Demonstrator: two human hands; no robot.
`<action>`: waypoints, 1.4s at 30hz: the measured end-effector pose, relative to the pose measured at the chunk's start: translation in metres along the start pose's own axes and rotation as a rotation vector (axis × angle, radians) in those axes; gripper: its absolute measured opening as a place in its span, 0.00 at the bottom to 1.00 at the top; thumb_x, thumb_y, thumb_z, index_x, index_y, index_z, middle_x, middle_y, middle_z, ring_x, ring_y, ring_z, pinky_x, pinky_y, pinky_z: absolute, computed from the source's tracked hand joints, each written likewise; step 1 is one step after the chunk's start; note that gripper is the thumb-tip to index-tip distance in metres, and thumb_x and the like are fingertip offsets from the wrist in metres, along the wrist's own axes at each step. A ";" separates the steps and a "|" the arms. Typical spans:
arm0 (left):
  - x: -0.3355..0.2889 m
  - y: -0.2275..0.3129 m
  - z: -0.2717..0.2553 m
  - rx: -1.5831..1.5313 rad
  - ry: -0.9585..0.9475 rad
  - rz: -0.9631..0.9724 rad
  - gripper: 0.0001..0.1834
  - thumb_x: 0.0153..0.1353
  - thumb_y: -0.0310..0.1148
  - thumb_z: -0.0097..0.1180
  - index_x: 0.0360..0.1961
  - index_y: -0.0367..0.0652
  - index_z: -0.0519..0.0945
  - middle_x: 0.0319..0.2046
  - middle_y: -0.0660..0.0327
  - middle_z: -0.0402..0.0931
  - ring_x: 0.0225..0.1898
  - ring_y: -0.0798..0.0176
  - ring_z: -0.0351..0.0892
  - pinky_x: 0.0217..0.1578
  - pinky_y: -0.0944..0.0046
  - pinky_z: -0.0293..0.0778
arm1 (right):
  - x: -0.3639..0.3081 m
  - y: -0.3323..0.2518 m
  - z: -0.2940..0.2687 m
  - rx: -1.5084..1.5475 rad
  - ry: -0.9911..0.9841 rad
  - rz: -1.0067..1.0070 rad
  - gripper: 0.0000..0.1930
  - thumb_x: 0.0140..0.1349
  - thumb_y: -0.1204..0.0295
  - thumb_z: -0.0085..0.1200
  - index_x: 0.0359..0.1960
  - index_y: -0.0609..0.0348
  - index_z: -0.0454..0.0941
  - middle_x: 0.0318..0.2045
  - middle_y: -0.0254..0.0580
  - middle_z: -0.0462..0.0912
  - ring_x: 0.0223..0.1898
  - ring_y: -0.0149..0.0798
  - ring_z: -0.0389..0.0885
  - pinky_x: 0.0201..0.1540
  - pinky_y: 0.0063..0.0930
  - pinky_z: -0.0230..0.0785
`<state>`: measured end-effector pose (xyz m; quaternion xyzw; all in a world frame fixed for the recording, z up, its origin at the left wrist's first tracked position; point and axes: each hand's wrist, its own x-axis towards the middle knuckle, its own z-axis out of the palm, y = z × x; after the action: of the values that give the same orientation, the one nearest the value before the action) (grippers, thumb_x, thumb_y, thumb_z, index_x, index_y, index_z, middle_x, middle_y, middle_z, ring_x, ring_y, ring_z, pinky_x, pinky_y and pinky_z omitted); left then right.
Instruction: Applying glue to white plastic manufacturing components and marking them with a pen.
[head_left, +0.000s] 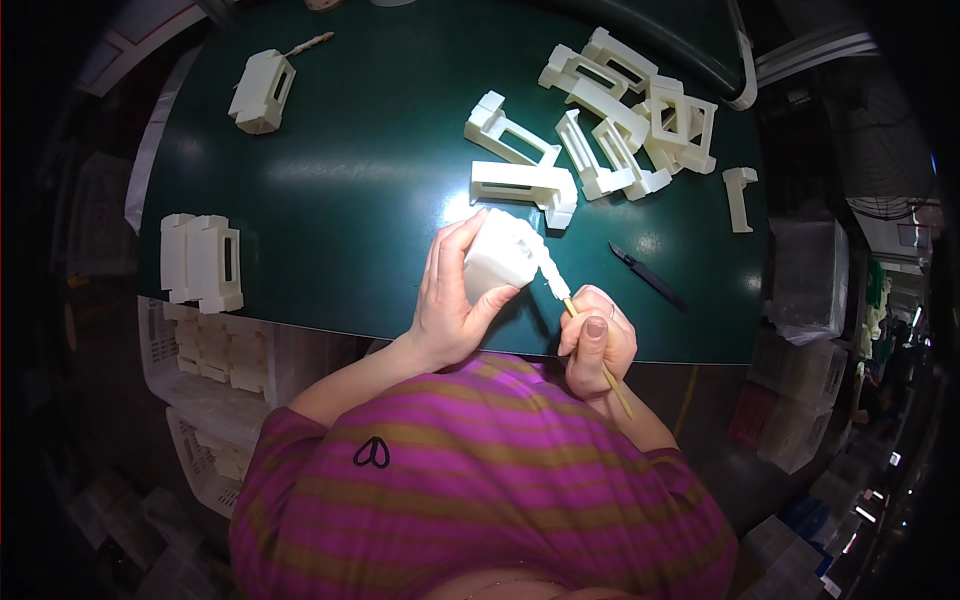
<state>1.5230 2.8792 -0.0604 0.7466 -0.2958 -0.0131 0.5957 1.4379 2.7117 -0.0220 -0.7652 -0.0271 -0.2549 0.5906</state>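
Observation:
My left hand (447, 305) is closed around a white moulded plastic part (497, 258), fingers along its far left side and thumb underneath. My right hand (598, 345) grips a thin wooden stick (617, 388) between thumb and fingers. White material (551, 278) is wrapped round the stick's upper end and reaches the part's right side; glare hides whether it touches. Just beyond the held part lies another white plastic part (515, 180) with a long rectangular opening. A dark-handled craft knife (648, 275) rests on the green table (370, 180), right of the stick.
A loose pile of similar white parts (640, 115) spreads over the far right, with a single piece (738, 198) near the right edge. At left stand two parts side by side (200, 262); another part (262, 92) sits farther back. White crates (285, 365) holding parts are below the table's left front edge.

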 end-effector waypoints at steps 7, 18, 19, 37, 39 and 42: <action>0.007 -0.001 -0.005 0.104 0.049 0.092 0.39 0.61 0.34 0.62 0.67 0.35 0.54 0.59 0.46 0.62 0.58 0.51 0.68 0.58 0.54 0.65 | 0.010 0.001 0.016 0.784 -0.010 0.458 0.30 0.78 0.60 0.25 0.12 0.47 0.62 0.10 0.33 0.63 0.19 0.33 0.59 0.29 0.28 0.58; 0.003 -0.010 -0.015 -0.607 -0.172 -0.182 0.36 0.66 0.38 0.57 0.67 0.35 0.54 0.57 0.53 0.66 0.58 0.60 0.67 0.59 0.60 0.62 | 0.027 0.016 0.000 0.811 0.029 0.337 0.27 0.78 0.63 0.29 0.14 0.51 0.60 0.14 0.33 0.62 0.18 0.28 0.58 0.29 0.25 0.56; 0.003 -0.010 -0.015 -0.780 -0.225 -0.322 0.37 0.67 0.43 0.55 0.69 0.38 0.52 0.58 0.48 0.66 0.58 0.56 0.70 0.58 0.57 0.66 | 0.024 0.020 0.001 0.455 0.039 0.218 0.27 0.77 0.63 0.30 0.15 0.54 0.62 0.15 0.35 0.63 0.19 0.29 0.60 0.29 0.24 0.56; 0.019 -0.052 -0.019 -1.976 -0.140 -0.535 0.11 0.72 0.36 0.45 0.48 0.44 0.75 0.30 0.65 0.67 0.36 0.66 0.67 0.44 0.65 0.68 | 0.004 0.027 0.012 0.665 0.039 0.287 0.18 0.76 0.63 0.34 0.32 0.62 0.70 0.23 0.51 0.78 0.25 0.37 0.77 0.29 0.25 0.68; 0.021 -0.052 -0.017 -1.923 -0.175 -0.488 0.11 0.72 0.36 0.45 0.47 0.43 0.75 0.29 0.65 0.67 0.35 0.66 0.67 0.43 0.65 0.69 | 0.003 0.027 0.016 0.637 -0.070 0.189 0.19 0.76 0.64 0.36 0.30 0.62 0.72 0.24 0.50 0.81 0.25 0.35 0.76 0.27 0.24 0.68; 0.022 -0.052 -0.016 -1.898 -0.199 -0.469 0.12 0.72 0.37 0.45 0.47 0.42 0.75 0.29 0.65 0.66 0.35 0.66 0.67 0.43 0.64 0.69 | 0.001 0.026 0.021 0.582 -0.211 0.104 0.18 0.75 0.63 0.40 0.30 0.61 0.74 0.26 0.49 0.83 0.26 0.34 0.77 0.30 0.25 0.70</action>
<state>1.5695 2.8888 -0.0953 -0.0065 -0.0558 -0.4261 0.9029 1.4553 2.7227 -0.0477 -0.5866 -0.1210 -0.1249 0.7910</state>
